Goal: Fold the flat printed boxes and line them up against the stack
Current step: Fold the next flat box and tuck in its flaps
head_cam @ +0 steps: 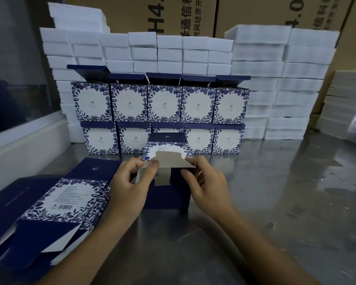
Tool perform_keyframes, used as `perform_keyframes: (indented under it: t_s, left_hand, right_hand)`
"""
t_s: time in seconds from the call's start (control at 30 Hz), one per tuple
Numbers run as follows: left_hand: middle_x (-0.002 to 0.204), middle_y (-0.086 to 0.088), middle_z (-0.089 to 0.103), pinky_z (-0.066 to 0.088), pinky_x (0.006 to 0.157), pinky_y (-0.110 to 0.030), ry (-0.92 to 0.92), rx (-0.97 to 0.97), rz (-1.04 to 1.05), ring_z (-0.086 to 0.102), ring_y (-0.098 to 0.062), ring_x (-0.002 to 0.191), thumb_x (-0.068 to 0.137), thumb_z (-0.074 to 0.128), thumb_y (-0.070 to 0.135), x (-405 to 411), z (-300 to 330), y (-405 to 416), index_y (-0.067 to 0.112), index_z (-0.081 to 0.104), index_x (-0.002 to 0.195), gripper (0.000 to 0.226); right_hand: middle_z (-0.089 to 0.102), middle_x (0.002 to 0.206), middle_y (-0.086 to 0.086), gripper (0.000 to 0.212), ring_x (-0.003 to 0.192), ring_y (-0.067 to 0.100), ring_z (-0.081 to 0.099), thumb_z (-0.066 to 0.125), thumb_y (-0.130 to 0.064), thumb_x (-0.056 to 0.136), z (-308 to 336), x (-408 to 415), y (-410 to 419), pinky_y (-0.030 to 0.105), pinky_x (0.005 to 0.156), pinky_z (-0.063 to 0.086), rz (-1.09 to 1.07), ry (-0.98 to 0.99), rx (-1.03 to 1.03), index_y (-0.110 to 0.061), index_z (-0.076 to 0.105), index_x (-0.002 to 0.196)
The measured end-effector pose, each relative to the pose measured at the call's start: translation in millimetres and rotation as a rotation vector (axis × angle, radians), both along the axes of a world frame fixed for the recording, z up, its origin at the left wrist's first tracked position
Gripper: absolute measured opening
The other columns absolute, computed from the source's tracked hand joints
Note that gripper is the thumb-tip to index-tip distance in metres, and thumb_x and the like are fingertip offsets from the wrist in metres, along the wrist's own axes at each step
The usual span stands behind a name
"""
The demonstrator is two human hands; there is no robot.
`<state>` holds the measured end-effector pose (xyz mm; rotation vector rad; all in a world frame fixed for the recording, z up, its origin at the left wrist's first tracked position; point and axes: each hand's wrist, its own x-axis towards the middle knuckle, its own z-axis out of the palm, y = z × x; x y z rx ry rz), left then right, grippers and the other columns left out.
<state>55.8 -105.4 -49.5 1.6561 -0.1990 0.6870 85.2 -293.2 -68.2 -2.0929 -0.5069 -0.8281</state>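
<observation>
A: Starting left of the half-formed box (169, 182): your pile of flat blanks (56, 204) lies on the worktop (275, 192), its near edge cut off by the frame.

B: Now the left hand (127, 190). Its fingers are curled on the box's left wall, thumb pressing the grey bottom flap (169, 161). Just right of the box, the right hand (206, 182) pinches that flap's right corner.

A: Risk, as I judge it: push before the tabs align and the flap creases or pops back out, because the grey card looks thin.

B: And behind the box stand two rows of folded boxes (162, 103), lids up, against the white foam stack (255, 68). Bump them while setting yours down and the line could skew.

A: The box hides part of the lower row's middle one, and I can't see the tab slots at all.
</observation>
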Motion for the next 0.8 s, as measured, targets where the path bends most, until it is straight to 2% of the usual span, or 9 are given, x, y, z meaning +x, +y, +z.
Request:
perform_keyframes:
  t_s: [0.13,0.2,0.27,0.37,0.5,0.57,0.63,0.73,0.8]
  left_hand:
    - [0.098,-0.007,0.067,0.041,0.072,-0.008,0.011,-0.006,0.039,0.056,0.009,0.085,0.081,0.069,0.05,3.0,-2.9,4.1,0.022,0.06,0.068,0.032]
    - [0.101,-0.008,0.067,0.041,0.074,-0.008,0.024,-0.02,0.05,0.056,0.007,0.086,0.078,0.065,0.051,4.6,-3.7,5.0,0.02,0.06,0.07,0.033]
    - [0.102,-0.006,0.066,0.04,0.074,-0.005,0.026,-0.008,0.058,0.055,0.011,0.087,0.079,0.068,0.051,5.1,-3.6,4.7,0.02,0.06,0.071,0.033]
    - [0.1,-0.003,0.065,0.039,0.071,-0.003,0.029,0.023,0.07,0.055,0.014,0.086,0.08,0.066,0.051,5.0,-2.7,3.5,0.023,0.062,0.071,0.03]
    - [0.097,-0.005,0.064,0.039,0.072,-0.005,0.032,0.031,0.07,0.055,0.011,0.087,0.081,0.065,0.052,5.0,-2.2,3.6,0.023,0.062,0.072,0.031]
    - [0.099,-0.008,0.063,0.042,0.077,-0.012,0.045,0.027,0.062,0.055,0.004,0.09,0.081,0.063,0.049,5.3,-2.7,4.6,0.024,0.063,0.073,0.026]
    - [0.103,-0.009,0.063,0.043,0.08,-0.018,0.052,0.02,0.054,0.054,0.002,0.091,0.084,0.065,0.044,5.2,-3.4,5.4,0.026,0.064,0.074,0.021]
    - [0.104,-0.006,0.063,0.042,0.079,-0.016,0.05,0.028,0.068,0.054,0.004,0.089,0.084,0.064,0.045,4.9,-2.8,5.4,0.027,0.063,0.074,0.021]
    - [0.104,-0.006,0.063,0.041,0.078,-0.014,0.052,0.035,0.069,0.054,0.005,0.089,0.084,0.063,0.045,4.8,-1.9,4.6,0.025,0.063,0.075,0.022]
  right_hand:
    - [0.058,0.064,-0.008,0.038,0.064,0.01,0.059,0.067,-0.042,0.092,-8.3,-1.0,4.2,0.024,0.059,0.048,-0.007,0.06,0.095,-0.028,0.059,0.126]
    - [0.06,0.065,-0.007,0.038,0.067,0.006,0.06,0.07,-0.045,0.089,-12.5,1.2,2.5,0.016,0.057,0.042,-0.017,0.125,0.092,-0.023,0.062,0.119]
    - [0.06,0.065,-0.007,0.028,0.066,0.007,0.058,0.071,-0.045,0.089,-13.7,4.5,-0.1,0.018,0.055,0.04,-0.034,0.149,0.052,-0.019,0.065,0.1]
    - [0.057,0.061,-0.007,0.029,0.058,0.013,0.053,0.071,-0.04,0.091,-11.9,7.9,-2.1,0.035,0.057,0.044,-0.054,0.137,-0.005,-0.019,0.055,0.077]
    - [0.058,0.064,-0.008,0.023,0.061,0.014,0.055,0.072,-0.034,0.091,-10.9,10.0,-4.7,0.033,0.058,0.045,-0.06,0.165,-0.052,-0.018,0.059,0.081]
    - [0.058,0.066,-0.013,0.018,0.062,0.004,0.054,0.074,-0.031,0.089,-15.6,11.0,-7.1,0.017,0.056,0.042,-0.047,0.245,-0.123,-0.02,0.062,0.095]
    - [0.058,0.064,-0.013,0.016,0.059,-0.002,0.052,0.075,-0.029,0.088,-22.7,11.7,-7.3,0.01,0.053,0.037,-0.06,0.34,-0.191,-0.027,0.059,0.087]
    - [0.063,0.063,-0.003,0.039,0.056,0.003,0.052,0.076,-0.028,0.086,-25.7,15.4,-8.3,0.014,0.051,0.036,-0.111,0.382,-0.161,-0.026,0.048,0.06]
    - [0.068,0.065,0.003,0.038,0.061,0.014,0.058,0.076,-0.027,0.086,-24.1,16.5,-10.0,0.028,0.059,0.045,-0.095,0.409,-0.13,-0.021,0.052,0.058]
